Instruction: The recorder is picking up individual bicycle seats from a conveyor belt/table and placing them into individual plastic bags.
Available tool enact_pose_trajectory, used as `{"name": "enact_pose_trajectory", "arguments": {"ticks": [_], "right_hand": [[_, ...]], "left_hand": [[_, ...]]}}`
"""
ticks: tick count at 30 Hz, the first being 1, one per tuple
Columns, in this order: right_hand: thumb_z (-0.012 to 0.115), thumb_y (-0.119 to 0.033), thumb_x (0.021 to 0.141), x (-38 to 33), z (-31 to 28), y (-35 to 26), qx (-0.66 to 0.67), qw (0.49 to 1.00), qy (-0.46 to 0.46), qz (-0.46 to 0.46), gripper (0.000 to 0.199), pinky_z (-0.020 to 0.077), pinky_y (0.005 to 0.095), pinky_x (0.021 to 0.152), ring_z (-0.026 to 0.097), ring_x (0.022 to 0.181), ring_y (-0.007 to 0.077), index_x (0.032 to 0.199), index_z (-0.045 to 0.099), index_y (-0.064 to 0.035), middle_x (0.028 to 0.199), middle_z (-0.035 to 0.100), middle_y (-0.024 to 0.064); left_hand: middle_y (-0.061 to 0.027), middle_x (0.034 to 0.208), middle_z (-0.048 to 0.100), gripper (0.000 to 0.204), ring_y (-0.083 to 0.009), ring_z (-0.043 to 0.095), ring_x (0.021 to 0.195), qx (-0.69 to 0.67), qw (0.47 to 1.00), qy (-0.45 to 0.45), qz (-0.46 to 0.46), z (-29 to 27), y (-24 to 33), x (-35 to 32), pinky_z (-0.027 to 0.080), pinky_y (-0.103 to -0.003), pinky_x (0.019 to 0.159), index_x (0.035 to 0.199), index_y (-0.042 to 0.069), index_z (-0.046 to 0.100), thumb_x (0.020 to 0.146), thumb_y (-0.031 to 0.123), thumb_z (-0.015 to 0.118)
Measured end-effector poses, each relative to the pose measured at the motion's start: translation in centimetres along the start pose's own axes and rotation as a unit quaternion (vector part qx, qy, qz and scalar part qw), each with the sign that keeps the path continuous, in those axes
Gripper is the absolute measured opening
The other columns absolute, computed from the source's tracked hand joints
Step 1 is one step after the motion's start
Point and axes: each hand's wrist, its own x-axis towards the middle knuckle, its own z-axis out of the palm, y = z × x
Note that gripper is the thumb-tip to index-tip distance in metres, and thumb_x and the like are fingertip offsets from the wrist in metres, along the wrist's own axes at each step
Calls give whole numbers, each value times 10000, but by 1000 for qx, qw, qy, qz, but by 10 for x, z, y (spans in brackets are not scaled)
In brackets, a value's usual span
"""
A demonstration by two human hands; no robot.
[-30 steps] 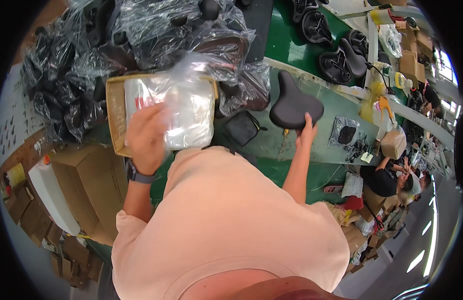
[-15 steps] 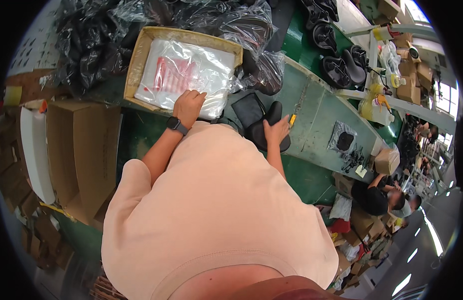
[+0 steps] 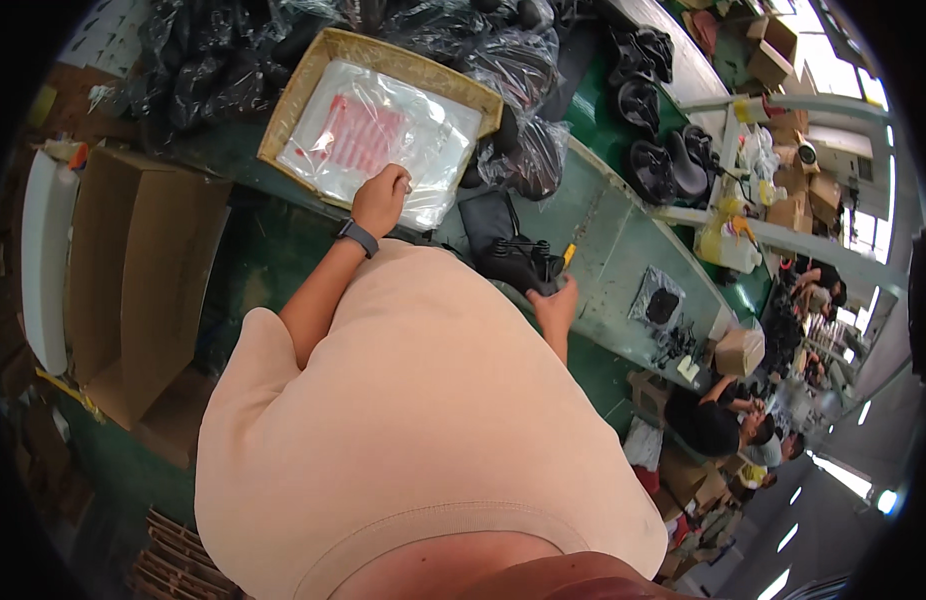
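My left hand, with a dark watch on its wrist, has its fingers closed at the near edge of a stack of clear plastic bags. These bags, some with red printing, lie in a shallow cardboard box. In my right hand is a black bicycle saddle, gripped at its near right end. The saddle's underside and rails face up. Just beyond it lies a flat black piece, partly covered by the saddle. A small yellow tool rests right beside the saddle.
Plastic-wrapped black saddles are heaped behind the box. Bare saddles lie farther right. On the green bench sits a bagged black part. An open carton stands at left. Co-workers are at far right.
My right hand has turned the saddle over, so its rails now show instead of its smooth top. My left hand's fingers have curled in at the bags. The whole view has shifted slightly.
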Motion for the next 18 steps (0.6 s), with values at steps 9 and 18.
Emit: {"name": "enact_pose_trajectory", "arguments": {"ticks": [9, 18], "right_hand": [[768, -421, 1032, -63, 30, 12, 671, 547, -313, 392, 537, 661, 458, 875, 777, 1004, 312, 1303, 689, 35, 1188, 770, 216], [637, -358, 1098, -53, -10, -143, 792, 494, -340, 114, 518, 657, 470, 924, 753, 1061, 373, 1427, 598, 40, 1235, 715, 298]], "left_hand": [[-118, 911, 805, 224, -166, 764, 814, -240, 950, -167, -111, 41, -1, 19, 585, -296, 727, 1195, -56, 737, 1023, 88, 718], [-117, 881, 802, 250, -195, 769, 832, -48, 950, -275, 138, 37, 40, -3, 603, -355, 804, 1080, -44, 771, 1076, 152, 616]]}}
